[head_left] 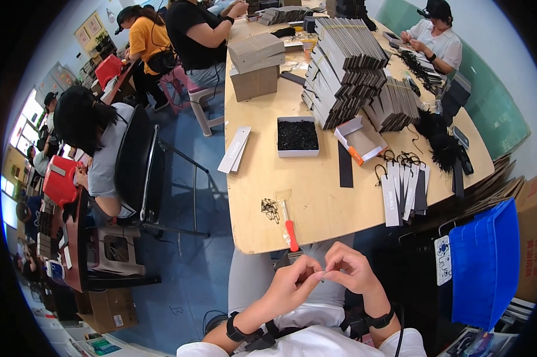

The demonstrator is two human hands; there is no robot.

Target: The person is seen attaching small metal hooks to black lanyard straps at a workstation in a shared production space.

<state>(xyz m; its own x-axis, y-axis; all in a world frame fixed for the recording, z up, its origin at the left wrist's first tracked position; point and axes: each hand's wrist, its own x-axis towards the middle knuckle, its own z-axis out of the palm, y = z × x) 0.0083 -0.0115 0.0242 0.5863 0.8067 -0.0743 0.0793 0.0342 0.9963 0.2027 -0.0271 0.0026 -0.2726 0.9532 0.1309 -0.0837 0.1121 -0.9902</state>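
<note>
Above my lap, just off the table's near edge, my left hand (291, 281) and my right hand (353, 269) meet at the fingertips. Both are closed in a pinch around a tiny dark thing, mostly hidden by the fingers and too small to name. On the table (253, 235) in front of them lies a tool with a red handle (291, 235), beside a clear plastic strip. A little pile of dark wire loops (269, 210) sits to its left. Hang tags with black cords (406, 193) overhang the right edge. Loose pale tags (235, 150) lie at the left edge.
A white box (298, 153) holds small black pieces. Beyond the orange-and-white open box (360, 141) rise tall stacks of grey tags (346, 65). Black cord bundles (444, 146) lie at right, above a blue bin (484, 268). Co-workers sit around; one (105, 143) is at left.
</note>
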